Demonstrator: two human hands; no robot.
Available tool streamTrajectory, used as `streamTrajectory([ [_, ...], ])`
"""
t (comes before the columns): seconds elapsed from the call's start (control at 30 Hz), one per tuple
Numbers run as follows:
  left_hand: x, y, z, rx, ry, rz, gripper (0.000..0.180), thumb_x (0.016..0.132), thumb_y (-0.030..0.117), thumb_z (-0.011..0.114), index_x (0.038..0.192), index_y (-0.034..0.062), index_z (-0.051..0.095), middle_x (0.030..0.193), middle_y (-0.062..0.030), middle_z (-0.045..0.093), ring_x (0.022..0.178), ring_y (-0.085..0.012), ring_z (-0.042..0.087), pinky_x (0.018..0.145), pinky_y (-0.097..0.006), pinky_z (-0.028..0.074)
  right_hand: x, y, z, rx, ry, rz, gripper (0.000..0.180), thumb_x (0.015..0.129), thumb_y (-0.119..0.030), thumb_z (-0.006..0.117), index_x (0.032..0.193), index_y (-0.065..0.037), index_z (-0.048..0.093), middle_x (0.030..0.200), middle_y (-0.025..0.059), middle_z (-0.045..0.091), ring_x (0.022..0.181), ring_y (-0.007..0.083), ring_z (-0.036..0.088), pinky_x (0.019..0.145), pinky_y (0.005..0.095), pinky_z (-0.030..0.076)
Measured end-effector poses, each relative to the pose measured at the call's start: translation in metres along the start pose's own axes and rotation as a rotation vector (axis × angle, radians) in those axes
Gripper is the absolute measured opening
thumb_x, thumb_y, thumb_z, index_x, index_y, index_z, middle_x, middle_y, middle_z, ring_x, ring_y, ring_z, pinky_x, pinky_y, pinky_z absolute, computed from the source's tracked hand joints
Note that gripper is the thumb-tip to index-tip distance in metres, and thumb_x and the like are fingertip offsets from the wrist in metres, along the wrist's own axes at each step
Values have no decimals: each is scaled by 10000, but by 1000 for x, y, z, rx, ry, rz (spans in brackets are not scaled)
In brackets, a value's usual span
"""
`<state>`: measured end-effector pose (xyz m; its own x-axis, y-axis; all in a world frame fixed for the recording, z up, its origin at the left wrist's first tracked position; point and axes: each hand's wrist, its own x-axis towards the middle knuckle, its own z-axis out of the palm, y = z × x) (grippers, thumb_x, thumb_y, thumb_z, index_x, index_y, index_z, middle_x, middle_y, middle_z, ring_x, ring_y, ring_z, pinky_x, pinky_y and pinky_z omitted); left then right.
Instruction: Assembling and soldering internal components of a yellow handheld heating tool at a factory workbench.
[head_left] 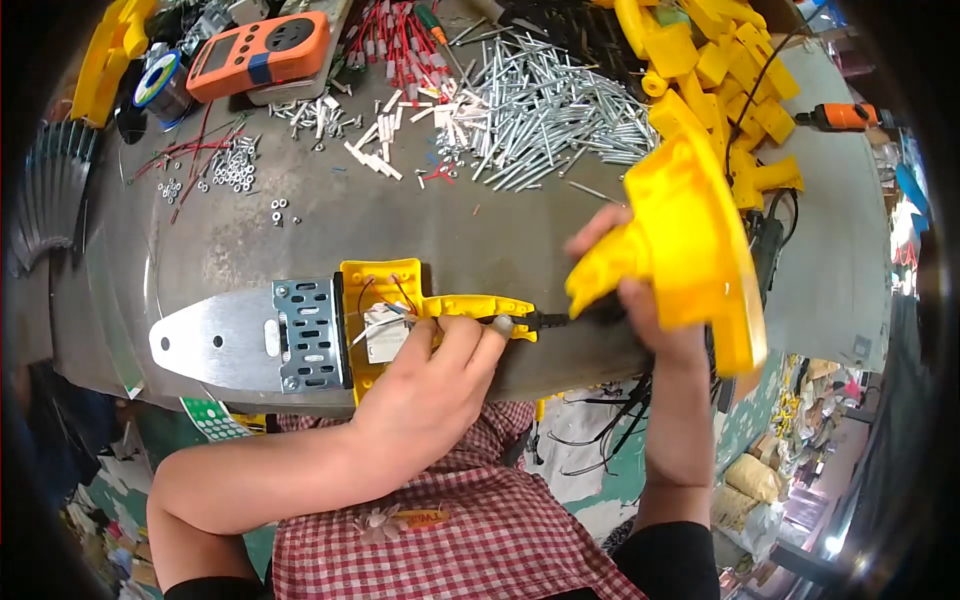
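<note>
In front of me lies a partly assembled tool with a pointed silver metal plate on its left. A perforated metal bracket joins the plate to an open yellow handle shell. A white block and several thin wires sit inside the shell. My left hand is closed over the shell's handle, its fingers bent down near the black cord end; its fingertips are partly hidden. Raised above the table on the right, a second yellow shell half is gripped by my right hand.
Farther back lie a heap of long screws, white sleeves, small nuts and red wires. An orange multimeter and a solder spool stand at the back left. Yellow shell parts pile up at the back right.
</note>
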<state>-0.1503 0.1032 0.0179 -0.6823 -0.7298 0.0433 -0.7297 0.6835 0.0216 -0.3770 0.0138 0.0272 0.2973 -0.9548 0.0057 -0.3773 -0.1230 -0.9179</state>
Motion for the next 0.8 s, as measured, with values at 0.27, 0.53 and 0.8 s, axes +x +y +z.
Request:
streamTrajectory([
  [0.27, -1, -2, 6, 51, 32, 31, 456, 726, 213, 544, 1096, -42, 616, 968, -81, 472, 943, -236, 472, 785, -326, 441, -16, 13, 46, 648, -79, -78, 469, 835, -196, 659, 1223, -55, 438, 1007, 79, 538, 989, 198, 515, 1009, 468, 384],
  [0.53, -5, -9, -2, 16, 8, 48, 349, 728, 207, 544, 989, -1, 645, 915, -70, 493, 927, -232, 482, 753, -324, 438, -31, 3, 40, 456, -267, 12, 526, 809, -47, 655, 1292, -33, 447, 1160, 120, 536, 1040, 207, 531, 919, 291, 432],
  [0.8, -14, -130, -49, -1076, -167, -800, 479, 973, 403, 409, 996, -22, 628, 795, -104, 665, 763, -266, 643, 710, -343, 498, -24, -6, 73, -270, -282, -259, 550, 660, -40, 679, 1185, -4, 515, 1190, 185, 541, 1101, 368, 528, 936, 412, 428],
])
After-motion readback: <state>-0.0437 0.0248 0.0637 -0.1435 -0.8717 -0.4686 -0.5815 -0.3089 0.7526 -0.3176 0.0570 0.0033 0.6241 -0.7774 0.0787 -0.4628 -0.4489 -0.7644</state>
